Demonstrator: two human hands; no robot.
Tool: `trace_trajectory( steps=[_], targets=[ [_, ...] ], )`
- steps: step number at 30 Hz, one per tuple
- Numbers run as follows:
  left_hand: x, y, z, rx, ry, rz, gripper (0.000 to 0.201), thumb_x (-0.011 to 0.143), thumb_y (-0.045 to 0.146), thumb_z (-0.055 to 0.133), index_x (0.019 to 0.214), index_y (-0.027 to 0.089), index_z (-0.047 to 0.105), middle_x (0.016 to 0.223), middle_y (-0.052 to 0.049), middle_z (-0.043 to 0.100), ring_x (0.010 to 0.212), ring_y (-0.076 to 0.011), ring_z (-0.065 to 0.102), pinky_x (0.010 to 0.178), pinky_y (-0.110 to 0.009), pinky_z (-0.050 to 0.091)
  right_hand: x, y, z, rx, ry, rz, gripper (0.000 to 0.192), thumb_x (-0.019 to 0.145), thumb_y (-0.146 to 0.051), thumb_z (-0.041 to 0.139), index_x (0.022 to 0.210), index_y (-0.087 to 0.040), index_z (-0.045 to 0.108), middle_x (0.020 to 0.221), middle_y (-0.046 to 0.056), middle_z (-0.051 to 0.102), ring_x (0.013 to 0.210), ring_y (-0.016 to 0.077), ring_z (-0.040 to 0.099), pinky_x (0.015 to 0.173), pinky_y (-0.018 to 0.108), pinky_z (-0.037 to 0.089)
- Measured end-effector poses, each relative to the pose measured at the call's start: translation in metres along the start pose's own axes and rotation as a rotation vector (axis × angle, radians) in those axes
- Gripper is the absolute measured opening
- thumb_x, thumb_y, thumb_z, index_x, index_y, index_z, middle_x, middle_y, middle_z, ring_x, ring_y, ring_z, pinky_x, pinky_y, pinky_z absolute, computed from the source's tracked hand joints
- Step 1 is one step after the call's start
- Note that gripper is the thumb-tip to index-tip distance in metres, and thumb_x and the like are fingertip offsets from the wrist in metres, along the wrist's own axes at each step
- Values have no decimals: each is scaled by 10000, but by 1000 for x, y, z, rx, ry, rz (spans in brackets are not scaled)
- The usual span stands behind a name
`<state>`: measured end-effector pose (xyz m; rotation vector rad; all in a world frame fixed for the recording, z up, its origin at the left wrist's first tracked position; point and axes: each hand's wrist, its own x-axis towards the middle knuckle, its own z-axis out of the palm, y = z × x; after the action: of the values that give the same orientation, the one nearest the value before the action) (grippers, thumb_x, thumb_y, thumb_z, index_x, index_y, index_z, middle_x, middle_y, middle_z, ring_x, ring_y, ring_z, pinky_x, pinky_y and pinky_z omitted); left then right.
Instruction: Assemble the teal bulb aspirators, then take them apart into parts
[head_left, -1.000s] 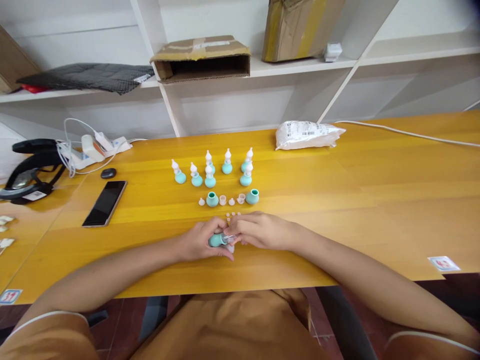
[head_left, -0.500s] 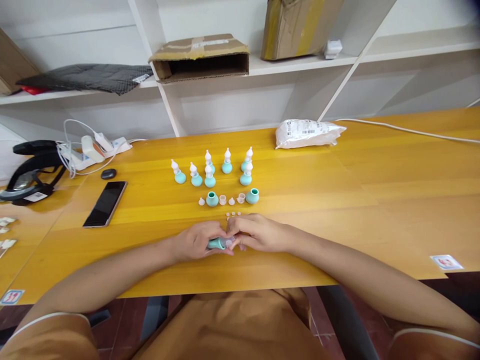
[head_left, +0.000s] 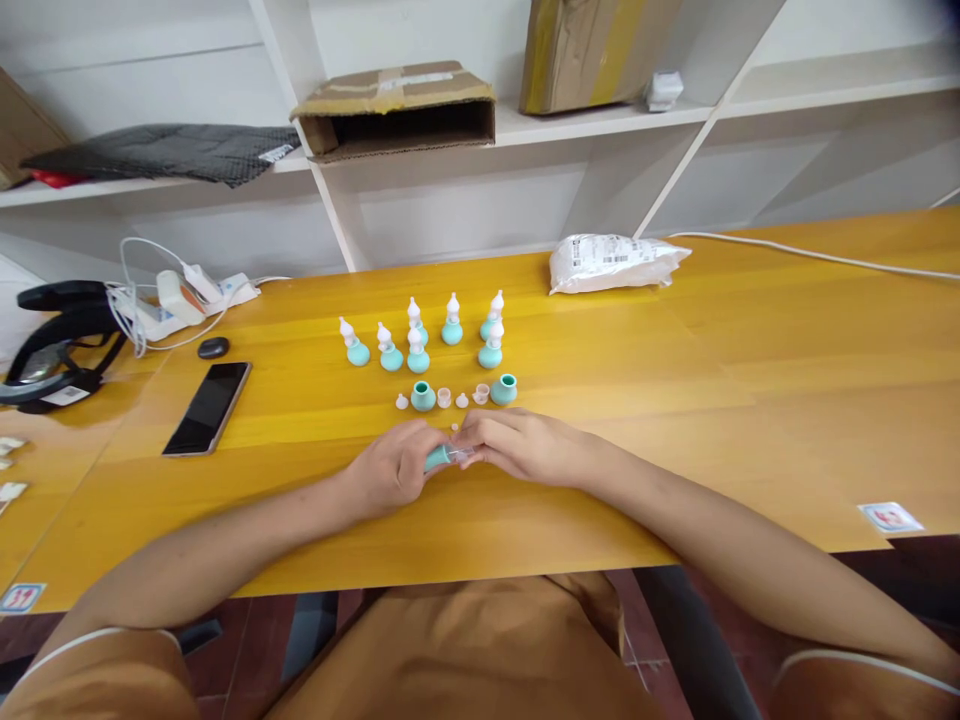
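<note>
My left hand (head_left: 399, 464) is closed around a teal rubber squeeze bulb (head_left: 437, 457), tipped with its neck to the right. My right hand (head_left: 525, 446) pinches a clear plastic cup (head_left: 460, 455) at that neck; fingers partly hide where they meet. Just beyond lies a row of loose parts: an open teal bulb (head_left: 423, 397), another bulb (head_left: 504, 389), clear cups (head_left: 444, 398) and small white nozzle tips (head_left: 402, 402). A tiny pale disc (head_left: 454, 428) shows by my right fingers. Farther back stand several assembled nasal aspirators (head_left: 451, 320), teal below with white tips.
A phone (head_left: 208, 408) and a black oval object (head_left: 214, 347) lie left, near a power strip (head_left: 240, 290) with cables and a black headset-like device (head_left: 64, 345). A white plastic package (head_left: 619, 265) rests at the back. Shelves above hold cardboard boxes (head_left: 397, 110).
Both hands have moved slightly away from my body, still holding the bulb and cup together. My right hand now covers most of the small discs.
</note>
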<state>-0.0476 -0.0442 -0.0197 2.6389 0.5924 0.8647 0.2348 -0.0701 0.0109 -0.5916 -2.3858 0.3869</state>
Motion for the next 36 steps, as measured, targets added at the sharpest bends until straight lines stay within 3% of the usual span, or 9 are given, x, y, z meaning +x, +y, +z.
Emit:
trace_trajectory(
  steps=[11,15,18,22,24,27,29,31,36],
  targets=[
    [4,11,0,-202,59,-127,341,1081,497,753,1201,197,642,1008,-63,799,849,-199,817,781,-312,661,3,-6,-12,1,31,4,194,1217,-330,511,1200,-219,670,1075,80,800,921,190,782,822,293,626],
    [4,7,7,-440,147,-14,378,1026,466,837,1208,239,595,977,-30,791,768,-175,809,701,-279,633,4,-8,-7,236,18,39,172,1205,-359,556,1224,-231,669,1073,80,806,950,185,800,824,297,642],
    [6,4,4,-562,61,19,309,1021,438,848,1054,239,613,847,1,755,683,-156,745,691,-283,605,4,-8,5,563,41,129,171,1184,-391,612,1223,-229,653,1043,71,807,863,167,802,717,277,645],
    [9,6,-4,-505,-18,79,292,1066,434,794,942,222,636,818,-19,760,685,-149,698,716,-287,569,5,-6,5,856,131,275,266,1122,-464,721,1196,-219,648,989,53,796,705,141,762,533,224,558],
    [11,8,-5,-464,-40,121,286,1082,447,772,961,216,653,837,-31,775,686,-144,689,712,-279,556,4,-3,-15,819,194,347,319,1078,-500,778,1166,-216,660,995,62,812,685,148,755,553,250,568],
    [14,9,-3,-398,-52,163,276,1089,461,759,1039,213,649,861,-32,782,707,-143,697,690,-261,541,-1,6,-62,517,229,447,347,1028,-549,812,1144,-240,707,1071,90,849,809,213,787,710,347,629],
    [16,8,0,-349,-37,209,274,1103,466,737,1106,214,628,901,-36,792,739,-145,716,712,-258,556,-6,17,-91,201,100,574,323,1017,-576,790,1095,-264,750,1101,86,860,909,263,794,826,396,624],
    [16,6,2,-317,-13,236,273,1114,468,720,1136,219,610,920,-34,793,754,-144,727,741,-261,571,-11,30,-110,-18,-39,730,303,1027,-567,724,1022,-265,743,1024,81,850,885,279,771,803,393,583],
    [15,3,4,-269,-55,195,162,1129,356,710,1126,227,613,940,-23,804,806,-146,760,802,-264,589,-19,56,-106,-40,-346,842,181,975,-413,686,962,-242,745,1029,74,838,912,259,750,826,363,551]
  ],
)
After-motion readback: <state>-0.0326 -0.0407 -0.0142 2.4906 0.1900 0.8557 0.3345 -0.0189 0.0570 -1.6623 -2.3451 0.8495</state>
